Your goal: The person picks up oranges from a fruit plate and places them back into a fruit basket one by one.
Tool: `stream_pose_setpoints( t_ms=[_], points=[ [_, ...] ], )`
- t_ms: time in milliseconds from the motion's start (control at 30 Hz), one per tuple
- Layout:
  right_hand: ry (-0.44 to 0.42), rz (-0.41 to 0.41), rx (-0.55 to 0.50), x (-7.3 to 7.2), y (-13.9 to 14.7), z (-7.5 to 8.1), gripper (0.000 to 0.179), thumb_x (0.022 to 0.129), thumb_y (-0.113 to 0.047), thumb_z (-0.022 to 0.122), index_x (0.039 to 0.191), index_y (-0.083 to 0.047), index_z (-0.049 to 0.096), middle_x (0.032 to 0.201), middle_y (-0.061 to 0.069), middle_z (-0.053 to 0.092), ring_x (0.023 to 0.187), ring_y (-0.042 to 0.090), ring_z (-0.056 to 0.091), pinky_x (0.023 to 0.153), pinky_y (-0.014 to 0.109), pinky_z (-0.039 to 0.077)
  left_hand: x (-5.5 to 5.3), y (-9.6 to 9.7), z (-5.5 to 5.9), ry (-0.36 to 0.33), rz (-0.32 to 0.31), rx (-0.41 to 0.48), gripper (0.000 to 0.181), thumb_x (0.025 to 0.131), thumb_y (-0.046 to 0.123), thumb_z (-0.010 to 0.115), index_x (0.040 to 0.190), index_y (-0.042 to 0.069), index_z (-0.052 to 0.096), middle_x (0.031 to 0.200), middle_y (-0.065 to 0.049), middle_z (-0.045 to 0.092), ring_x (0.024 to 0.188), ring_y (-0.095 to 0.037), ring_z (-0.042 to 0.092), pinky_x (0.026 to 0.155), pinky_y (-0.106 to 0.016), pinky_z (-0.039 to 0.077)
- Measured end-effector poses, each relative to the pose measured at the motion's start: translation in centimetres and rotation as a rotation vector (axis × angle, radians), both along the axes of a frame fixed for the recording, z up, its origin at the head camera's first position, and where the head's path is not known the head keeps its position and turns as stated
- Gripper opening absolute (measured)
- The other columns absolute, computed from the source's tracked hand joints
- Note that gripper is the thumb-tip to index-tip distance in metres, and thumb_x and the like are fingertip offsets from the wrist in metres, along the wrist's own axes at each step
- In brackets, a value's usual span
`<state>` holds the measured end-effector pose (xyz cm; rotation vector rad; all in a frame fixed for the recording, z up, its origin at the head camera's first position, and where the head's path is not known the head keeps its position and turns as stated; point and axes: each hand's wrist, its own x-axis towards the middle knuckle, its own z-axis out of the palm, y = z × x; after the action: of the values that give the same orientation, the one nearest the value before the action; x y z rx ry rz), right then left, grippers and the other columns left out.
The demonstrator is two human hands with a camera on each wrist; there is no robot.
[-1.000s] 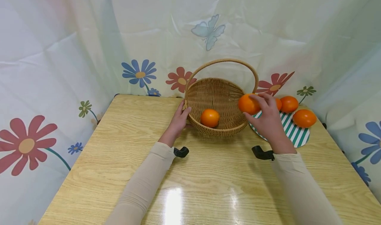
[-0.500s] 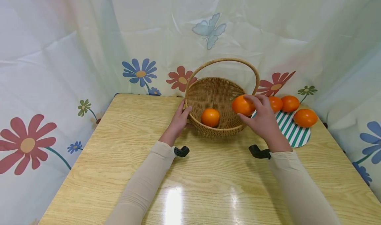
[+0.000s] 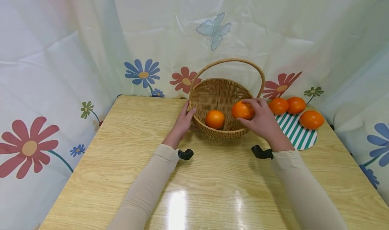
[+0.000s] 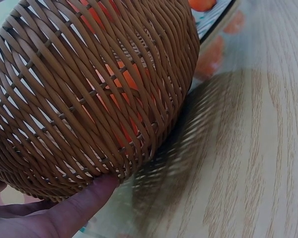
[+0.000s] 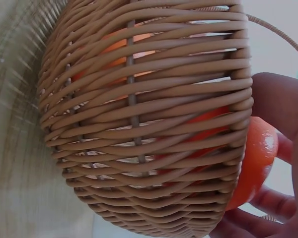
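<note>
A wicker basket [image 3: 220, 90] with a tall arched handle stands at the back of the table, tilted toward me. My left hand [image 3: 181, 124] grips its left rim; in the left wrist view a finger [image 4: 87, 201] presses the woven outside. Over the right side of the basket's opening, my right hand [image 3: 263, 120] holds a smooth, shiny orange fruit [image 3: 240, 110] between thumb and fingers. The right wrist view has this orange fruit [image 5: 258, 156] partly hidden behind the weave. Another orange fruit [image 3: 215, 119] lies inside the basket, left of the held one.
Right of the basket lies a green-and-white striped mat [image 3: 299, 132] with more orange fruits on and beside it, one of them an orange fruit [image 3: 311, 120] at its right edge. The wooden table [image 3: 209, 186] extends toward me. A flowered curtain [image 3: 170, 27] hangs close behind.
My right hand has carried its orange fruit leftward and slightly down, from the basket's right rim into its opening. My left hand has stayed on the rim.
</note>
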<state>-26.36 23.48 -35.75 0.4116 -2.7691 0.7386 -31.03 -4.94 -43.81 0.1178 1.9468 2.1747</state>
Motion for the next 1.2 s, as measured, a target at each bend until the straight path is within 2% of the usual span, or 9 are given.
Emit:
stream_pose_setpoints(
  t_ms=[400,633,1033,1200],
  points=[
    [-0.126,0.029,0.110,-1.1,-1.0,1.2,0.062,0.082,-0.031,0.076,0.135,-0.012,0.050,0.135,0.022,0.040,0.109,0.041,0.051,0.088,0.060,0.047,-0.2,0.0,-0.1,0.002,0.005,-0.002,0.056,0.104,0.037,0.042,0.152,0.047,0.014,0.157,-0.009,0.028,0.138,-0.034,0.040,0.095,-0.059,0.048],
    [-0.189,0.084,0.198,-2.0,-1.6,1.6,0.059,0.083,-0.030,0.074,0.133,-0.010,0.051,0.134,0.024,0.049,0.107,0.041,0.054,0.084,0.056,0.049,-0.2,-0.1,0.1,-0.007,-0.005,0.004,0.057,0.104,0.039,0.042,0.152,0.047,0.014,0.157,-0.010,0.028,0.138,-0.036,0.040,0.095,-0.060,0.048],
    [-0.244,0.175,0.315,-3.2,-2.0,0.9,0.053,0.078,-0.022,0.074,0.126,-0.009,0.056,0.121,0.020,0.059,0.092,0.032,0.056,0.077,0.044,0.047,-0.3,-0.3,0.4,-0.057,-0.056,-0.007,0.062,0.104,0.037,0.040,0.155,0.040,0.005,0.161,-0.011,0.020,0.141,-0.038,0.035,0.095,-0.061,0.047],
    [-0.249,0.194,0.346,-3.4,-2.3,0.8,0.051,0.078,-0.021,0.074,0.125,-0.009,0.057,0.115,0.017,0.063,0.087,0.029,0.057,0.076,0.042,0.047,-0.1,-0.2,0.3,-0.044,-0.033,-0.008,0.059,0.104,0.039,0.041,0.153,0.046,0.009,0.160,-0.009,0.023,0.139,-0.037,0.038,0.095,-0.059,0.048]
  ],
)
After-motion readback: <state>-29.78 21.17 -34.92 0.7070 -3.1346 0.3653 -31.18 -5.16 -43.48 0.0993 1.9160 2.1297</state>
